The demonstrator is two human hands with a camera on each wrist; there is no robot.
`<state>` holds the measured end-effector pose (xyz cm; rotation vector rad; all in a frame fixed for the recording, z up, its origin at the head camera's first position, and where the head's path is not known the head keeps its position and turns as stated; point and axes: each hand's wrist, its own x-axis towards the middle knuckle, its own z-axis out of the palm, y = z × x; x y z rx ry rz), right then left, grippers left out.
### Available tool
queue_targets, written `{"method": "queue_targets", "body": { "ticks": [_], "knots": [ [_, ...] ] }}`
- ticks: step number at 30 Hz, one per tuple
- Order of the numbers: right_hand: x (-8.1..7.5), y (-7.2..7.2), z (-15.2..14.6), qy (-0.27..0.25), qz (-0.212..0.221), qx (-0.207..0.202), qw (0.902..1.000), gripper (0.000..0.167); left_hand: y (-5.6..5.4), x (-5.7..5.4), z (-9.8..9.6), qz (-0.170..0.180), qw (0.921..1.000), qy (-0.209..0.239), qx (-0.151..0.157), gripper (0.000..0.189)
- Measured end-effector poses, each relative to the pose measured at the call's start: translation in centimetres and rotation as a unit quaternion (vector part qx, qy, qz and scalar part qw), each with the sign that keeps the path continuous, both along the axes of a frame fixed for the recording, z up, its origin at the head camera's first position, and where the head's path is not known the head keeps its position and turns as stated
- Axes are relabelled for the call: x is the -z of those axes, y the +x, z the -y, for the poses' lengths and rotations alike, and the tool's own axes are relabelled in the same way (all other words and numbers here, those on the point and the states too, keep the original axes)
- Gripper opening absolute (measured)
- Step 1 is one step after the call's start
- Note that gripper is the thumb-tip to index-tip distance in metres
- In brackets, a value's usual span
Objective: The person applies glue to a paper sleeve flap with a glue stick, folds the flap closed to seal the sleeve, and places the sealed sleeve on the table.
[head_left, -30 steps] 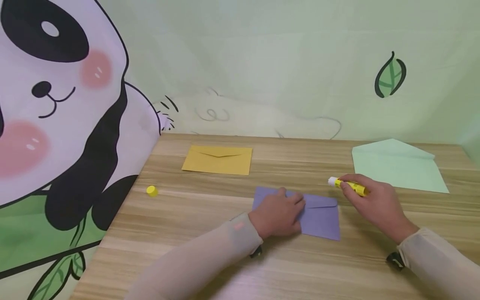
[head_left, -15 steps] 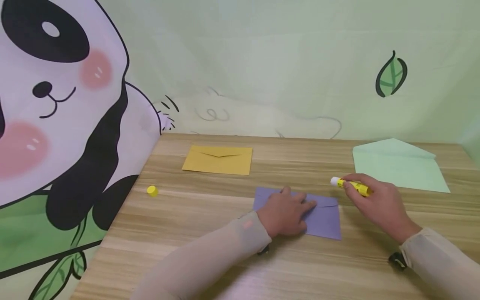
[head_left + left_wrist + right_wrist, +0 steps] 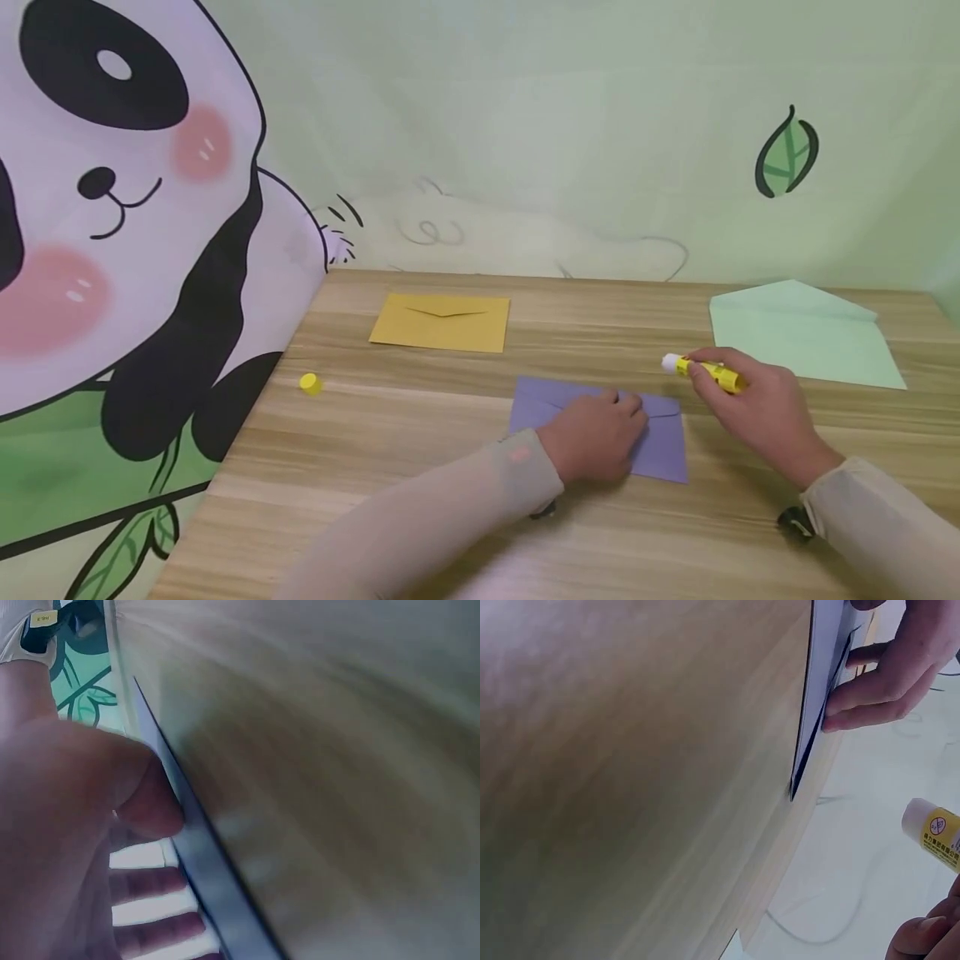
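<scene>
A purple envelope [image 3: 660, 457] lies on the wooden table with its flap folded down along the far side. My left hand [image 3: 600, 437] rests on it, fingertips pressing at the flap. In the left wrist view the fingers [image 3: 154, 885] reach over the envelope [image 3: 225, 900], thumb near its front edge. Above the table to the right, my right hand [image 3: 772, 417] pinches an uncapped yellow glue stick [image 3: 686, 367], its white end pointing left. The right wrist view shows the glue stick [image 3: 939, 829] and, beyond it, the left fingers [image 3: 862, 701] against the flap.
A small yellow cap [image 3: 310, 383] sits at the table's left. Toward the back lie a yellow-orange envelope [image 3: 442, 329] and, at the right, a pale green envelope [image 3: 810, 350] with its flap raised. A panda-printed backdrop [image 3: 525, 150] stands behind the table [image 3: 420, 417].
My left hand has slid rightward over the purple envelope's flap, its fingers drawn closer together. The right hand stays nearly in place with the glue stick. The head view has shifted slightly.
</scene>
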<state>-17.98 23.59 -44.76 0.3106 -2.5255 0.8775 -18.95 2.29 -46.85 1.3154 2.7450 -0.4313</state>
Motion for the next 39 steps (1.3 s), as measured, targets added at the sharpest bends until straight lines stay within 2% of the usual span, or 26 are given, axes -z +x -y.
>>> {"method": "queue_targets", "body": {
  "ticks": [4, 7, 15, 23, 29, 33, 36, 39],
  "knots": [
    [-0.1, 0.1, -0.2, -0.003, 0.027, 0.008, 0.9996, 0.016, 0.0, 0.4, -0.7, -0.002, 1.0, 0.006, -0.002, 0.073],
    [-0.2, 0.1, -0.4, -0.001, 0.039, 0.011, 0.9992, 0.018, 0.0, 0.3, -1.1, -0.011, 0.9999, 0.001, -0.004, 0.076],
    [0.0, 0.0, -0.5, -0.002, 0.028, 0.01, 0.9996, 0.017, -0.4, -0.4, -1.8, -0.011, 0.9997, -0.021, 0.002, 0.075],
    [0.0, 0.0, -0.6, 0.0, 0.027, 0.013, 0.9996, 0.017, -0.5, -0.5, -2.4, 0.012, 0.9991, -0.027, -0.03, 0.087],
    [0.4, -0.1, -0.7, 0.011, 0.025, 0.01, 0.9996, 0.017, -0.3, -0.4, -2.7, 0.015, 0.9982, -0.033, -0.049, 0.09],
    [0.6, -0.2, -1.0, 0.017, 0.02, 0.014, 0.9996, 0.017, -0.1, -0.3, -2.7, 0.005, 0.999, -0.026, -0.036, 0.082],
    [0.7, -0.2, -1.0, 0.02, 0.021, 0.017, 0.9994, 0.018, 0.2, -0.3, -2.6, 0.0, 0.9995, -0.012, -0.029, 0.068],
    [0.7, -0.1, -1.0, 0.024, 0.032, 0.018, 0.999, 0.02, 0.4, -0.4, -2.1, 0.01, 0.9993, 0.007, -0.035, 0.061]
  ]
}}
